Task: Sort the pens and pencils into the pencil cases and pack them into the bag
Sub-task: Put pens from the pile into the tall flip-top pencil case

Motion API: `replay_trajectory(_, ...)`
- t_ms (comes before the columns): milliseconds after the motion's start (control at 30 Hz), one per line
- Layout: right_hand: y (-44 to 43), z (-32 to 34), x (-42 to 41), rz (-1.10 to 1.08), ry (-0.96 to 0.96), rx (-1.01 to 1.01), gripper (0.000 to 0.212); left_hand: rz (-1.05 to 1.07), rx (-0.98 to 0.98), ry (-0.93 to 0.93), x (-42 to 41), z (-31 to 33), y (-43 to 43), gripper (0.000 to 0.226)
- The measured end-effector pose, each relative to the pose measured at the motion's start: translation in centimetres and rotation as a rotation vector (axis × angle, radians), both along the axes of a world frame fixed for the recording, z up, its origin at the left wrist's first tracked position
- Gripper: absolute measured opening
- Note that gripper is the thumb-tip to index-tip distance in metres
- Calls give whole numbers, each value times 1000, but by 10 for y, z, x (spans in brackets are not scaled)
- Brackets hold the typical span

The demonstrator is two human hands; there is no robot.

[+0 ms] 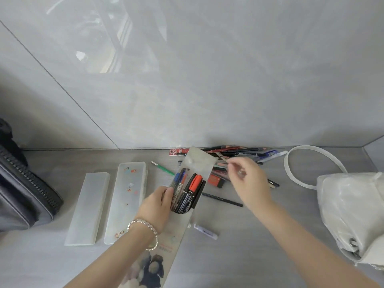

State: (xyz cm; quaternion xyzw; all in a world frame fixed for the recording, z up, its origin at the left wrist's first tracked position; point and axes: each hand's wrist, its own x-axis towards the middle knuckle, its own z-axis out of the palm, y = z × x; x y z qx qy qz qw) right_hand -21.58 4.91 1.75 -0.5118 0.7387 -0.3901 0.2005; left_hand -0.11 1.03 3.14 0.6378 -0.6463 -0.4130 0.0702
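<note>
1. Bags: dark bag (25,194) far outboard of left hand (155,206), white bag (353,215) outboard of right hand (249,181); neither packed, target unclear.
2. Left hand grips open case (197,165); markers (187,196) at its fingertips spill if case tips forward.
3. Right hand blurred over pen pile (239,152) just beyond it; cannot tell its grip. Fast sweep could scatter pens.

Home desk (270,256) against glossy tiled wall (207,80)
</note>
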Motion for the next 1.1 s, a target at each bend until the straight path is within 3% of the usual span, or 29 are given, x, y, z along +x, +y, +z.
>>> replay_trajectory(133,-26,-27,-81,-298,80,457,27,11,-16,1,-7,-4,-14,32)
replay_trajectory(233,-38,-43,-117,-317,156,633,26,14,-29,7,-14,-5,-17,32)
replay_trajectory(433,-57,-63,-117,-288,144,697,26,47,-26,49,-16,-5,-18,31)
replay_trajectory(700,-53,-72,-118,-699,-311,536,52,21,-7,18,-17,-2,-9,30)
replay_trajectory(800,-47,-58,-104,-770,-362,328,54,18,-22,35,-17,1,-7,31)
replay_trajectory(933,-39,-21,-81,-694,-428,-47,62,21,-28,71,-15,5,-4,31)
replay_trajectory(1100,-17,46,-29,-463,-573,-339,50,-3,-17,88,-13,8,6,28)
